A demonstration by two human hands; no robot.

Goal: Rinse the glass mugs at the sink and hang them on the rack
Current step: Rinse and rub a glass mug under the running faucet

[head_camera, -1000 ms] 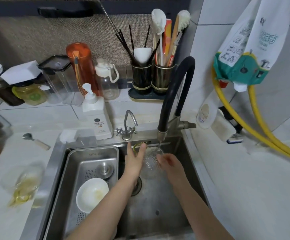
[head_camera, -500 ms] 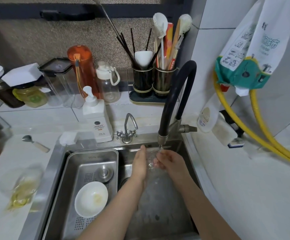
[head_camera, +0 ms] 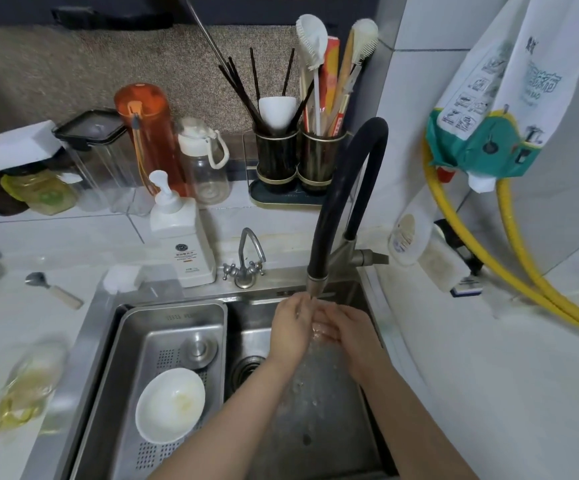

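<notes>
Countertop, far left: a blurred clear item with yellow contents [head_camera: 25, 386]; behind it a small spoon [head_camera: 52, 289] lying flat.

Back ledge, left to right: a yellow-lidded jar [head_camera: 44, 195], a clear canister with black lid [head_camera: 97, 157], an orange bottle [head_camera: 149, 133], a clear bottle with white cap [head_camera: 205, 164]. In front, a white pump dispenser [head_camera: 182, 237] upright at the sink's [head_camera: 84, 358] back edge.

Sink, left part: a steel strainer tray [head_camera: 132, 344] holding a white bowl [head_camera: 169, 405] and a round metal plug [head_camera: 199, 348].

Centre: a small chrome tap [head_camera: 245, 261]; behind it, two dark utensil holders [head_camera: 298, 161] with chopsticks and brushes.

Sink, right part: left hand [head_camera: 290, 332] and right hand [head_camera: 352, 332] brought together directly beneath the nozzle of the black hose faucet [head_camera: 347, 199], water running over them. Between the palms a clear glass mug [head_camera: 321, 332] appears to sit, though glare and splash blur its outline. Left fingers lie fairly straight against it; right fingers curl toward it, but whether they actually clasp it cannot be told.

Right wall: a white bottle [head_camera: 404, 239], a sponge or brush block [head_camera: 454, 268], yellow hoses [head_camera: 523, 271], and a hanging printed bag [head_camera: 509, 98].
</notes>
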